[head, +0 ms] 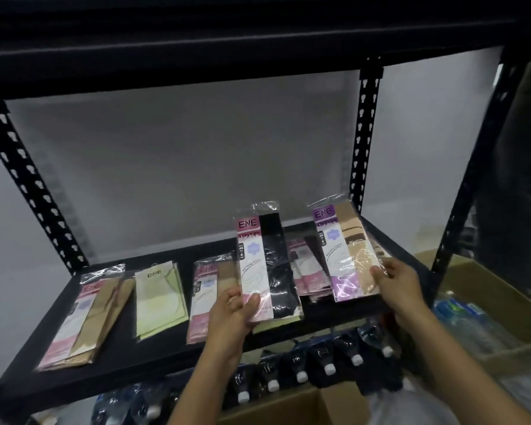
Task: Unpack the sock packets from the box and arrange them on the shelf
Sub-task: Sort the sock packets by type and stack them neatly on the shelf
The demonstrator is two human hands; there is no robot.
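**Two sock packets held above the shelf**

Left hand (232,305): thumb and fingers clamped on the lower end of a glossy clear-film packet of black socks with a pink card label (267,265). Right hand (396,280): gripping a similar purple-labelled packet of beige socks (347,253). Both packets tilt above the matte black shelf board (129,354). A flat pale-green packet (160,299) lies on it.

Behind the black slotted upright (365,142), a plain pale grey wall (196,154), dimly lit. Above that upright, a dark crossbeam (196,65).
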